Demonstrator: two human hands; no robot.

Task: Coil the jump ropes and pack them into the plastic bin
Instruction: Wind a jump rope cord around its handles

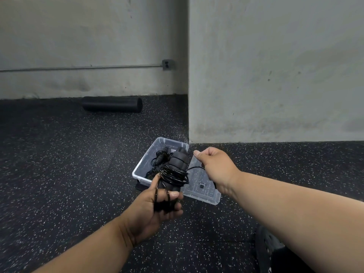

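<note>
Gripping the jump rope handles (178, 170) upright in my left hand (157, 209), I am keeping the bundle steady so the cord (173, 174) can wrap around them. My right hand (214, 168) is pinching the loose cord end, pulling it taut just beside the handles, while another rope (159, 156) is already lying in the plastic bin (141, 170) on the floor, near its lid (204, 191)

black foam roller (112, 104) lying along the base of the grey wall (78, 36), outlet box (168, 64) above with conduit (78, 67) running left, speckled rubber floor (59, 164).
</note>
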